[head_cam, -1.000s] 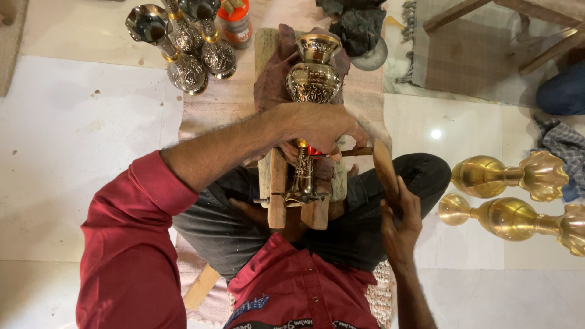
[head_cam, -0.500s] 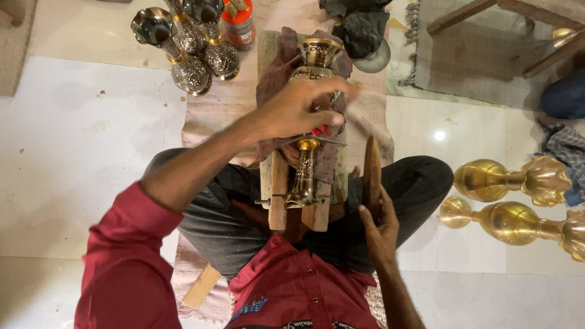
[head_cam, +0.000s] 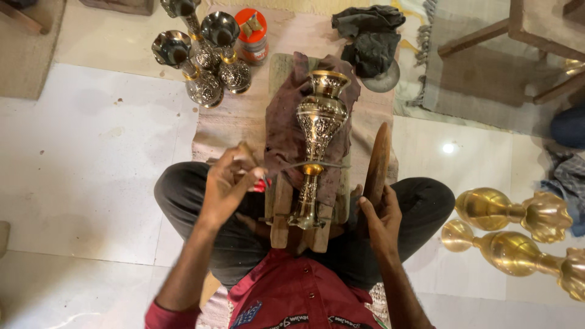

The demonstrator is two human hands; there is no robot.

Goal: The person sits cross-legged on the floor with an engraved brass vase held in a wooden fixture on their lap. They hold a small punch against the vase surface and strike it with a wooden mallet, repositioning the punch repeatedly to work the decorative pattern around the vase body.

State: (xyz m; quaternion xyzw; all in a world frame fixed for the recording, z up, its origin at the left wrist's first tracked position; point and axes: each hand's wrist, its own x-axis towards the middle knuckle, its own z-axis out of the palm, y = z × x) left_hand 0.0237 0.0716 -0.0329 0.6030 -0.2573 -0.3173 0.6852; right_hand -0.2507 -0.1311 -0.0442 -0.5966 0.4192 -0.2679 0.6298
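An engraved brass vase [head_cam: 318,131] lies on its side on a dark cloth [head_cam: 286,131] over a wooden block between my knees, mouth pointing away from me. My left hand [head_cam: 230,183] grips a thin metal tool with a red handle [head_cam: 304,165]; its tip lies across the vase's narrow neck. My right hand [head_cam: 379,214] holds the lower end of a long flat wooden stick [head_cam: 378,159], which stands just right of the vase.
Three engraved silvery-brass vases [head_cam: 204,55] and an orange tin [head_cam: 251,35] stand at the back left. A dark rag [head_cam: 368,36] lies behind the block. Two plain polished brass vases [head_cam: 512,228] lie on the white tile floor at right. Wooden furniture legs [head_cam: 524,30] are at the top right.
My left hand has come off the vase's body and moved left and toward me, now holding the tool across the vase's neck. My right hand stays on the wooden stick.
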